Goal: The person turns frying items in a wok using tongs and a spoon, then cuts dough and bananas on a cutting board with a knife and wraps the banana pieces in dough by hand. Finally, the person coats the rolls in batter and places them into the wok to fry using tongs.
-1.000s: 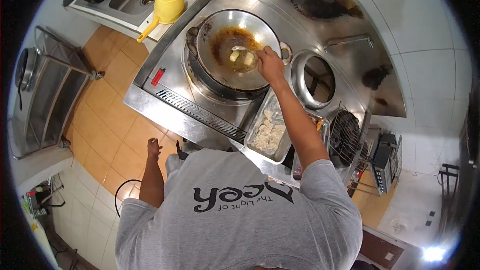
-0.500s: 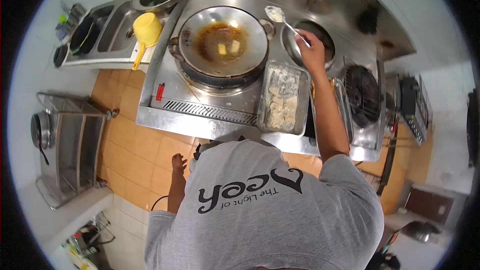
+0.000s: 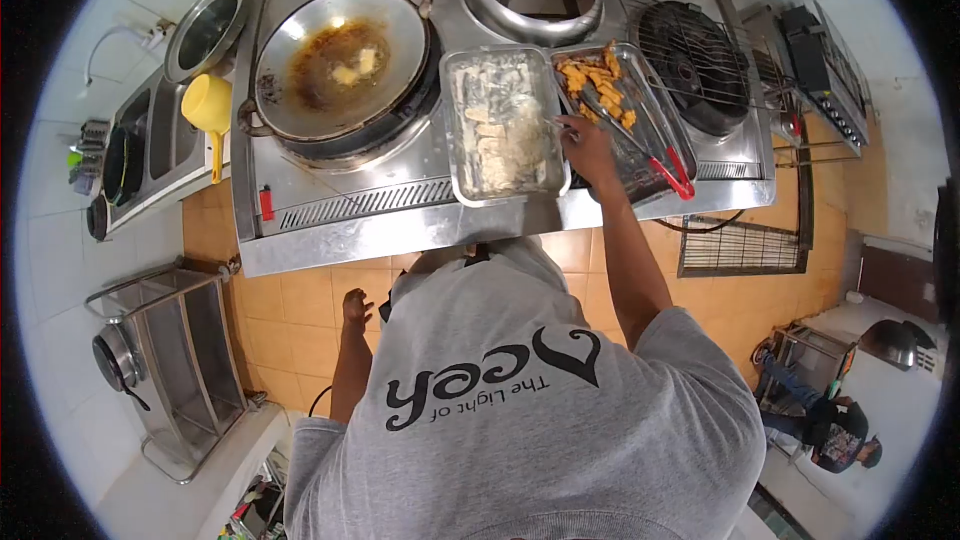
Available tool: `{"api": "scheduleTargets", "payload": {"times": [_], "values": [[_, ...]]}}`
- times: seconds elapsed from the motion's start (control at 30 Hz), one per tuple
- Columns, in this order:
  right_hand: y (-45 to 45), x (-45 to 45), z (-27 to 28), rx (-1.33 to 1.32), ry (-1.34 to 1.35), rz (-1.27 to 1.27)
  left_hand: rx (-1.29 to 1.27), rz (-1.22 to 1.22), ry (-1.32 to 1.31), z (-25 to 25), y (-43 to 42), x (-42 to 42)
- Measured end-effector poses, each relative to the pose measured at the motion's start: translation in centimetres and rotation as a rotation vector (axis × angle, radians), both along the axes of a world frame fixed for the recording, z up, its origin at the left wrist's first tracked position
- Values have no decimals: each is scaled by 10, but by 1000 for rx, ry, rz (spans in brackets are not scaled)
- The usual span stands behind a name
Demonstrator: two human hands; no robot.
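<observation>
Lying by the front edge of the stainless-steel worktop, near the middle of its length, a rectangular silver metal tray (image 3: 463,153) holds pale, flour-coated pieces (image 3: 507,155), with loose flour smeared toward its far end. The right hand (image 3: 588,152) is at the tray's right rim with its fingers bent; whether it grips anything there cannot be told. Just to the right, a second rectangular metal tray (image 3: 683,132) holds golden-brown fried pieces (image 3: 592,80) at its far left part, and metal tongs with red handles (image 3: 672,176) lie slanted across it, handle ends toward the near right corner. Left of the floured tray, a wide, round metal wok (image 3: 285,58) with two looped handles sits over a burner near the left edge, two pale yellow pieces (image 3: 356,66) in its brownish oil. A round steel burner ring (image 3: 483,17) is behind the trays, and a black burner under a wire grate (image 3: 690,65) is near the right edge. A small red lighter (image 3: 266,203) lies at the front left corner. The left hand (image 3: 356,307) hangs in front of the worktop, apart from it, fingers loosely curled and holding nothing visible.
</observation>
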State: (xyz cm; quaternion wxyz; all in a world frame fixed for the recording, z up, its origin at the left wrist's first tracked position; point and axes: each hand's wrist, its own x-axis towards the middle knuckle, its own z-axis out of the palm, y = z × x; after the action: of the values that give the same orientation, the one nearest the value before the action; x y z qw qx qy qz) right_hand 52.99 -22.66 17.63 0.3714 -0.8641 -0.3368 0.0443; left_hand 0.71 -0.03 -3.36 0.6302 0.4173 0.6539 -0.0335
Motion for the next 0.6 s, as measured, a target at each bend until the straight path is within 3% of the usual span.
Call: {"api": "scheduleTargets", "payload": {"times": [0.27, 0.43, 0.6], "values": [[25, 24, -4, -212, 61, 178, 115, 75, 53, 64, -55, 69], [8, 28, -6, -292, 35, 377, 89, 151, 104, 63, -117, 75], [-27, 30, 0, -261, 184, 433, 39, 277, 118, 55, -208, 56]]}}
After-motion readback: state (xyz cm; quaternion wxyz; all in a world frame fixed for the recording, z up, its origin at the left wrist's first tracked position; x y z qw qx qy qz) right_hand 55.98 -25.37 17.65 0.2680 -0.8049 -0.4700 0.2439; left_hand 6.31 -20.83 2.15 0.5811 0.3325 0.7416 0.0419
